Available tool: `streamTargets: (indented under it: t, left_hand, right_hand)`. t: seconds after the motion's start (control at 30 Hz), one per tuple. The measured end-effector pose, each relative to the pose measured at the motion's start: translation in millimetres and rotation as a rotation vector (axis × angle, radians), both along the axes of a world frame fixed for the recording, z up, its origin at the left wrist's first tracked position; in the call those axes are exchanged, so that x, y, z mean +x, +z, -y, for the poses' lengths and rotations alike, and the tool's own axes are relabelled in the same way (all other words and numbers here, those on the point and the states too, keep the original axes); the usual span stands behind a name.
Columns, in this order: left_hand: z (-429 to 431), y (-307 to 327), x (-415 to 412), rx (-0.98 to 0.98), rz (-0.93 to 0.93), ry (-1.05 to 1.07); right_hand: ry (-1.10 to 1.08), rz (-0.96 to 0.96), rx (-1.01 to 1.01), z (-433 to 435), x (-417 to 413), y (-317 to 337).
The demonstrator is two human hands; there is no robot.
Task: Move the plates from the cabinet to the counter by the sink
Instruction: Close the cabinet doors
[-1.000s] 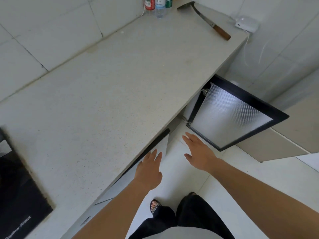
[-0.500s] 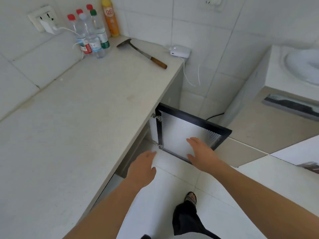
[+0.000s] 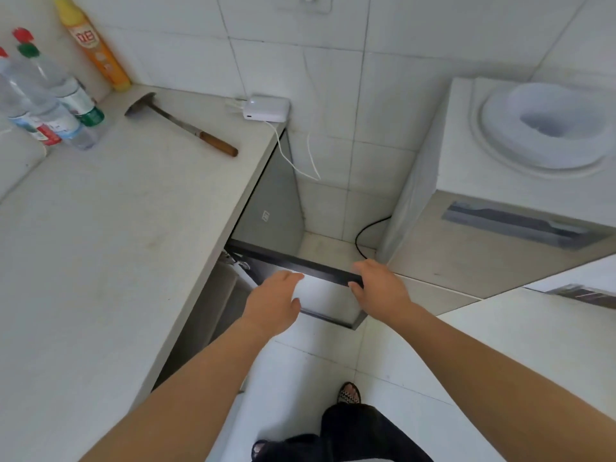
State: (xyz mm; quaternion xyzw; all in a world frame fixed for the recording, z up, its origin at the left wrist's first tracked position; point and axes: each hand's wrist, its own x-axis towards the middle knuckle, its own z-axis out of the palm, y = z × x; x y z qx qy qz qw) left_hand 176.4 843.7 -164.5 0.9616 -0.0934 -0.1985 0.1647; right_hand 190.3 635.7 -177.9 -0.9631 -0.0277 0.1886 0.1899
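No plates show in this view. The cabinet door, black-framed with a frosted panel, stands open under the pale counter. My right hand grips the door's top edge at its outer corner, thumb on the near face. Left of it, my left hand hovers open in front of the panel with relaxed fingers, holding nothing. The cabinet opening beneath the counter edge is dark, and its contents are hidden.
At the counter's far end lie a wooden-handled spatula, several plastic bottles, a yellow-orange bottle and a white charger with a hanging cord. A white appliance stands at the right. Tiled floor lies below.
My view has swung right and closer to the open door. My right hand moved from the door's panel to its top corner and took hold; my left hand came up beside it.
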Motion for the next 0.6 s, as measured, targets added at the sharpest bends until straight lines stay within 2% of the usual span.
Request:
streamTargets:
  t: [0.33,0.6]
  left_hand:
    - [37,-34,63,0.132,-0.056,-0.161]
    - [31,-58,72,0.190,-0.112,-0.255]
  right_hand:
    - [-0.079,-0.110,0.063,16,19,-35]
    - [-0.233,-0.101,0.087,16,17,-47]
